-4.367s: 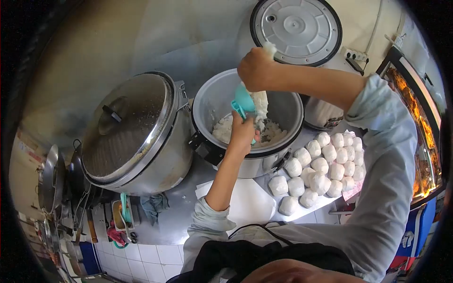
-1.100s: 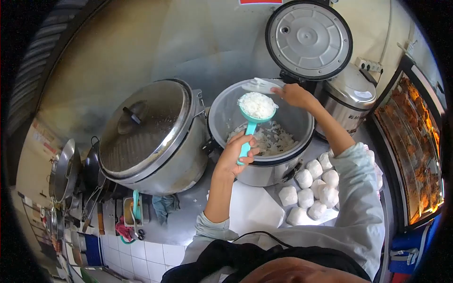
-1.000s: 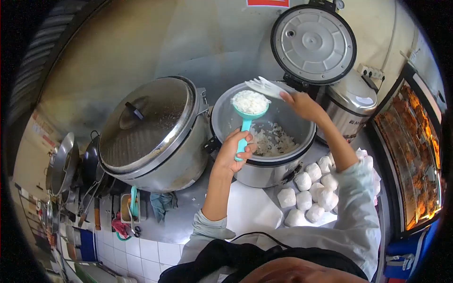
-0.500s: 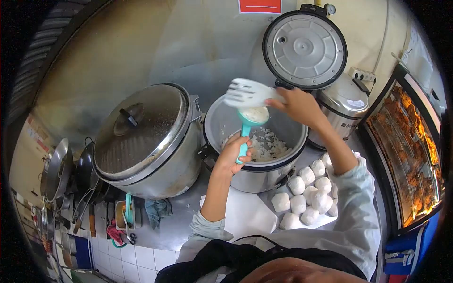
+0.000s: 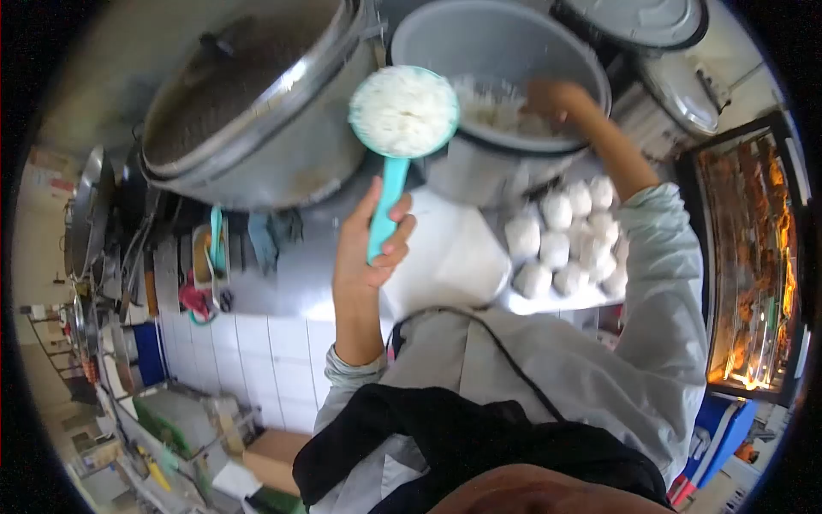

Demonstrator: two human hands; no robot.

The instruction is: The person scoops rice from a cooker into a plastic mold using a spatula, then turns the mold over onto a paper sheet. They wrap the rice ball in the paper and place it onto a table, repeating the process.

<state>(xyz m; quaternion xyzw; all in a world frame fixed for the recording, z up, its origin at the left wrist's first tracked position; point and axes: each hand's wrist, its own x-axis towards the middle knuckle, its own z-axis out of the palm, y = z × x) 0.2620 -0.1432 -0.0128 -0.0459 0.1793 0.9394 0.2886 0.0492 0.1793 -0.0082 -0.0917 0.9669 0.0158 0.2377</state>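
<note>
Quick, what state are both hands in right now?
Left hand: closed around the turquoise scoop, heaped with rice.
Right hand: at the open pot, blurred; grip cannot be told.

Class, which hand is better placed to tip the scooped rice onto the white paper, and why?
Likely the left hand: it holds the scoop, filled with rice, near the white paper. The right hand is at the open pot.

Single cam, head-worn; scene viewed fwd & steeply down, w/ wide, dark-cornered frame. Wearer's shirt (image 5: 522,364) caught v. close at btm; L hand (image 5: 358,250) seen nearer than R hand (image 5: 558,101); worktop (image 5: 312,274) taken in mid-frame, open pot (image 5: 505,38) shown at top edge.
</note>
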